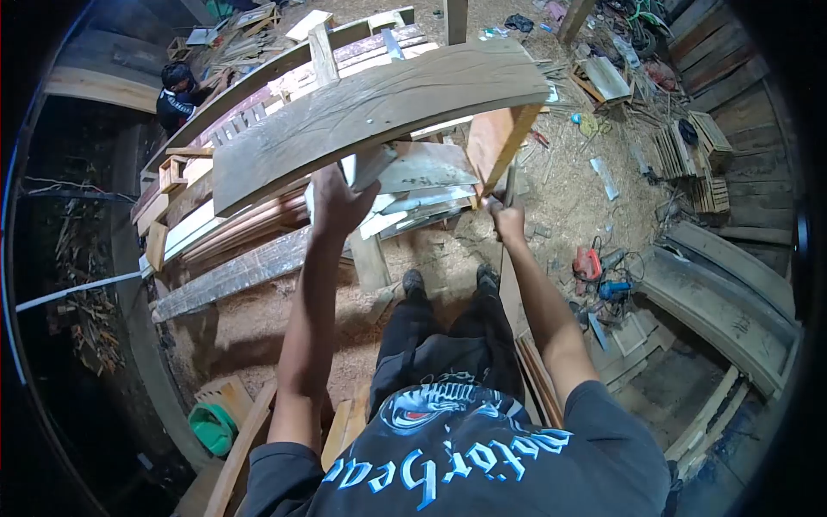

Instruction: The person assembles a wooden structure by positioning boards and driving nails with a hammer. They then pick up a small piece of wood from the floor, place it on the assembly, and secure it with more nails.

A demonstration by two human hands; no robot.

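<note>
Woodworking shop, rough-built

Carpentry workshop by the look of it. Floor (560,215) strewn with pale shavings and offcuts. Long timber lengths (245,231) stacked at left; a wide board (379,108) lies above the pile. Red power tool (587,264) and blue power tool (614,290) on the ground at right, cords trailing. Slatted wooden pieces (713,195) stacked near a plank wall (749,146). Second person (175,99) among the lumber, upper left.

A black short-sleeved T-shirt (594,478), lower centre, bears pale-blue blackletter lettering (428,478) and a red-eyed graphic (417,416); black trousers (415,334) and dark shoes (414,282) appear mid-frame.
</note>
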